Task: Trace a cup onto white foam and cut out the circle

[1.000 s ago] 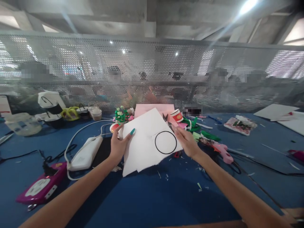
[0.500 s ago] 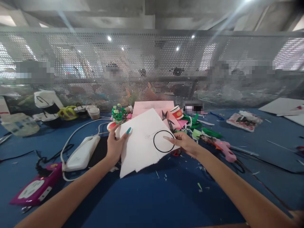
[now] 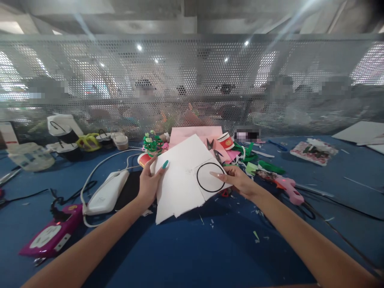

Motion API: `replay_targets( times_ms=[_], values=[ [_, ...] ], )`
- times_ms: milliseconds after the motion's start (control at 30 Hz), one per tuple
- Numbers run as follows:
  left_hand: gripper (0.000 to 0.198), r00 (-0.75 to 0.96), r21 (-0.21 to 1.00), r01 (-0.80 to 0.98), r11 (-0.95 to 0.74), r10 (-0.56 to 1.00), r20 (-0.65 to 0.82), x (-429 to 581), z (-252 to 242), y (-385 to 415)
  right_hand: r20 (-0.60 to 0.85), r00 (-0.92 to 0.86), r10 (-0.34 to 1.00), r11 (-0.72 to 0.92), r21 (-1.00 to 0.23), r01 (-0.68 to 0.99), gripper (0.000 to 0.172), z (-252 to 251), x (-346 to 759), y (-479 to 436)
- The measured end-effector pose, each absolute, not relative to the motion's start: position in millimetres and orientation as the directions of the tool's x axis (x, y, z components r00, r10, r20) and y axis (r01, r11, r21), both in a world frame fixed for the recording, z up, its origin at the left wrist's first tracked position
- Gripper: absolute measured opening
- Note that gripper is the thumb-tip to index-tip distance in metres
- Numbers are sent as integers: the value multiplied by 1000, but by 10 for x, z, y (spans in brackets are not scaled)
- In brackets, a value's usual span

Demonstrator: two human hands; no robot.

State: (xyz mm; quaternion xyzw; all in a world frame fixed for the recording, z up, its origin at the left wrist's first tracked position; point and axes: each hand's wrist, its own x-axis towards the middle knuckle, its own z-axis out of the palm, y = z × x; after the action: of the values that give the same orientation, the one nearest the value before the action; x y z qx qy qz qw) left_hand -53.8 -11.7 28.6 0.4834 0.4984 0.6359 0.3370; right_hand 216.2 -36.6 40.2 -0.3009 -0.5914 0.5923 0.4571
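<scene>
A white sheet (image 3: 183,180) with a black circle (image 3: 211,177) drawn on it is held above the blue table (image 3: 192,248). My left hand (image 3: 150,182) grips its left edge, thumb on top. At the sheet's right edge my right hand (image 3: 237,180) pinches it, thumb lying across the circle. Small scissors (image 3: 213,150) lie just behind the sheet on pink paper (image 3: 195,134).
A pink glue gun (image 3: 285,188) with its cable lies to the right, green paper scraps (image 3: 264,166) beside it. A white power bank (image 3: 108,192) and a magenta device (image 3: 48,236) sit on the left. Cups (image 3: 64,138) stand far left. A perforated screen (image 3: 192,84) borders the table's back.
My right hand dropped from the sheet's upper right edge near the scissors to its right edge, thumb now across the circle. The sheet stayed in place in my left hand.
</scene>
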Motion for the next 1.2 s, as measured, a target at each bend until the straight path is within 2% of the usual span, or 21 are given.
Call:
replay_targets(
  times_ms=[267, 433, 600, 700, 900, 1067, 1200],
  values=[
    [61, -261, 979, -10, -203, 946, 194, -516, 287, -153, 226, -388, 893, 188, -973, -134, 26, 371, 2182, -346],
    [60, -227, 984, -126, -124, 969, 93, -485, 289, -177, 258, -376, 890, 251, -966, -67, 24, 369, 2203, -322],
    [63, -99, 977, -212, 11, 995, -32, -527, 274, -107, 297, -379, 876, 331, -943, 28, 25, 368, 2230, -276],
    [60, -6, 967, -253, 43, 999, -46, -570, 225, -30, 323, -400, 857, 378, -924, 63, 27, 364, 2245, -258],
    [54, 29, 955, -292, 48, 999, -41, -595, 141, 59, 345, -476, 809, 431, -899, 81, 27, 365, 2239, -287],
    [42, 150, 945, -274, 179, 978, -142, -592, 110, 45, 401, -458, 793, 498, -860, 109, 24, 352, 2230, -316],
    [44, 181, 942, -282, 180, 975, -133, -601, 148, 20, 441, -437, 784, 545, -826, 145, 23, 347, 2248, -331]
  ],
)
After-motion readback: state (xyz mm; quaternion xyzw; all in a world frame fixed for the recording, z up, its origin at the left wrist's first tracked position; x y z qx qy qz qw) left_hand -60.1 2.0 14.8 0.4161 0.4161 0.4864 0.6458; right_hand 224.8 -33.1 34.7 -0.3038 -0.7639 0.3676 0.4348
